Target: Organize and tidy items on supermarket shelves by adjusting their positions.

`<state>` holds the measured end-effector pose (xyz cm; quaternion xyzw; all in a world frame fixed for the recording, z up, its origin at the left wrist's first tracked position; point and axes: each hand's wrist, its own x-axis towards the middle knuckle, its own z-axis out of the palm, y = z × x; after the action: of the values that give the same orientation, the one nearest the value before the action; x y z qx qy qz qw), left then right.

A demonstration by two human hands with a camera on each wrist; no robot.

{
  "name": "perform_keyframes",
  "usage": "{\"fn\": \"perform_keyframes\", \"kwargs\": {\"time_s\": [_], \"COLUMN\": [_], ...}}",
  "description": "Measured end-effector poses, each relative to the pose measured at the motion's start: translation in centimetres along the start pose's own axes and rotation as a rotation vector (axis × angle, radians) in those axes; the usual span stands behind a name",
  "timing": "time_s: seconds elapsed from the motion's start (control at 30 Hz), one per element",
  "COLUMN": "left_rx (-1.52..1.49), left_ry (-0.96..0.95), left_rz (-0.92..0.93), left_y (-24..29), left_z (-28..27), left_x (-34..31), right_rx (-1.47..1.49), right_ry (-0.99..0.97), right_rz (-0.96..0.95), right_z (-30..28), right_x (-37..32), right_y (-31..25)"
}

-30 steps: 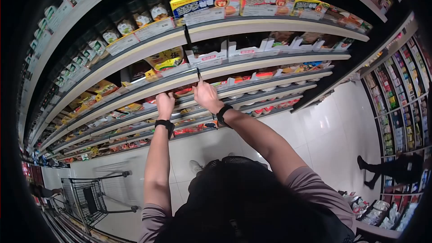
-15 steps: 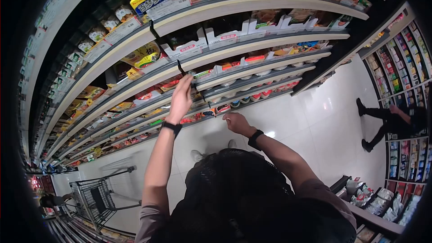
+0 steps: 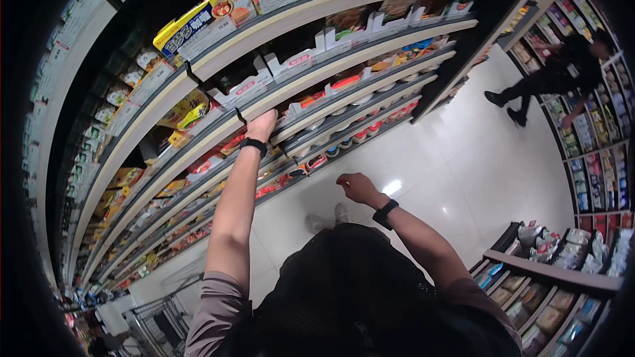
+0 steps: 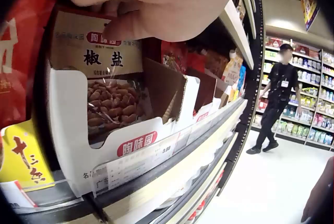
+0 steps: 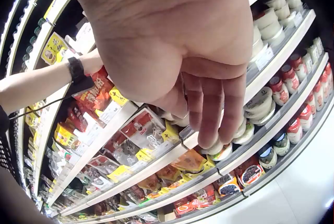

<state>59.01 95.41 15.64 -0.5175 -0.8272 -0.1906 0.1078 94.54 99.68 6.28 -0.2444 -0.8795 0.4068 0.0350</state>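
Observation:
My left hand (image 3: 262,125) reaches into a middle shelf. In the left wrist view its thumb and fingers pinch the top of a brown seasoning packet (image 4: 114,59) printed with a picture of peanuts. The packet stands upright in a white display box (image 4: 73,114) with a red label on its front. A red packet (image 4: 21,51) and a yellow packet (image 4: 26,156) lie left of the box. My right hand (image 3: 360,187) hangs in front of the lower shelves, its fingers loosely bent and holding nothing.
Yellow and blue curry boxes (image 3: 205,18) line a higher shelf. Red-capped bottles (image 5: 292,80) and pouches fill lower shelves. A person in black (image 3: 549,76) is in the aisle at the right. A shopping cart (image 3: 159,324) stands behind at the lower left.
My right hand has come away from the shelf. The left hand has shifted along the shelf and now reaches in at the display box. The view has swung, and the person in black has moved.

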Motion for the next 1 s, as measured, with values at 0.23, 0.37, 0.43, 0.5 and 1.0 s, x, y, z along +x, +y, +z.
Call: {"fn": "perform_keyframes", "kwargs": {"time_s": [0.23,0.37,0.43,0.5,1.0], "left_rx": [-0.177,-0.111,-0.084,-0.054,0.092], "left_ry": [-0.013,-0.028,-0.112,-0.089,-0.064], "left_rz": [-0.05,-0.124,-0.137,-0.155,-0.356], "left_y": [0.1,1.0,1.5,2.4,5.1], "left_z": [-1.3,-2.2,-2.9,-3.3,-3.1], "left_x": [-1.6,-1.5,-1.2,-1.4,-2.2], "right_rx": [-0.043,0.0,0.033,0.074,0.141], "right_ry": [-0.012,0.137,0.287,0.469,0.22], "right_rz": [-0.042,-0.178,-0.33,-0.577,-0.474], "right_z": [-3.7,-6.8,-7.6,-8.4,-7.7], "right_x": [1.7,7.4,10.7,14.1,26.5], "right_y": [-4.0,-7.2,-8.0,-9.0,-8.9]}}
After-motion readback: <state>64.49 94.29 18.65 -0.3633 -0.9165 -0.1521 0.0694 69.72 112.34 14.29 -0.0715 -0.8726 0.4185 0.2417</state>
